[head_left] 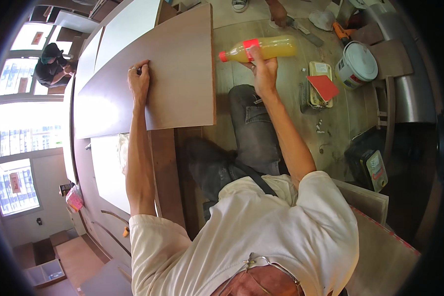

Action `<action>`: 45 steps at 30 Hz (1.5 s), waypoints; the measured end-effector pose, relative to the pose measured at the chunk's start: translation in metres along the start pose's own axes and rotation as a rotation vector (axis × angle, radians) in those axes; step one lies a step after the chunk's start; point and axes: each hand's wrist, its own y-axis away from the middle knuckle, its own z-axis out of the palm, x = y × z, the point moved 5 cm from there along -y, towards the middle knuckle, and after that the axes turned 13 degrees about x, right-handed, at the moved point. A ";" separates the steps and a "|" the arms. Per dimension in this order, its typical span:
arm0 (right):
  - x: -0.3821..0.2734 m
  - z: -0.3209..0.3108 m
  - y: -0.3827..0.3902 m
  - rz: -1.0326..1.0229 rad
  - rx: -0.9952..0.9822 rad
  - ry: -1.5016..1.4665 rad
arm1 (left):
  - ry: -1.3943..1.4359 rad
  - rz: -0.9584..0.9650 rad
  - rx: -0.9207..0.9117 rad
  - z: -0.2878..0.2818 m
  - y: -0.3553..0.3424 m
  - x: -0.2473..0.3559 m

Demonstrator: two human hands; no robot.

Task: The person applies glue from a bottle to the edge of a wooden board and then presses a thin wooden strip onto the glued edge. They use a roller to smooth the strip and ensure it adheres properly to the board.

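Two dark trouser legs [254, 116] lie nearest you. To their right, near the room's right side, is a dark canister [375, 170]. Ahead and to the left, a brown panel [182, 93] extends away from you. To the right, a pale yellow tub [321, 69] has a red card [323, 88] across it.

Your left hand [138, 81] is at the panel's surface, fingers curled and narrow; you cannot tell from this view whether they pinch anything. Your right hand [265, 74] is closed around the bottle [281, 48], located to the right of the panel's right edge. The bottle holds yellow liquid and lies on its side in the grip, red cap [223, 56] pointing left.

Judged from this posture, the step in hand is handling the bottle while the left hand attends to the panel. The next move calls for a firm, even right grip. Keep the cap clear of the panel edge. Avoid squeezing: the wall is likely to flex.

Farther right stands a lidded white bucket [362, 61]. Farthest ahead, another person's hand [278, 18] is at a flat-bladed tool [308, 34]; allow it working room
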 end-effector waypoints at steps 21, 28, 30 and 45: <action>-0.097 0.043 -0.003 -0.362 -0.291 0.825 | 0.007 -0.027 0.027 -0.005 0.001 0.004; -0.076 0.024 -0.030 0.006 -0.176 0.229 | 0.012 0.008 0.022 -0.003 -0.002 0.003; -0.054 0.013 -0.033 0.107 -0.137 0.121 | 0.007 -0.010 0.016 -0.003 -0.002 0.004; -0.008 0.013 -0.010 0.166 -0.077 -0.017 | 0.027 -0.022 0.018 -0.003 -0.002 0.004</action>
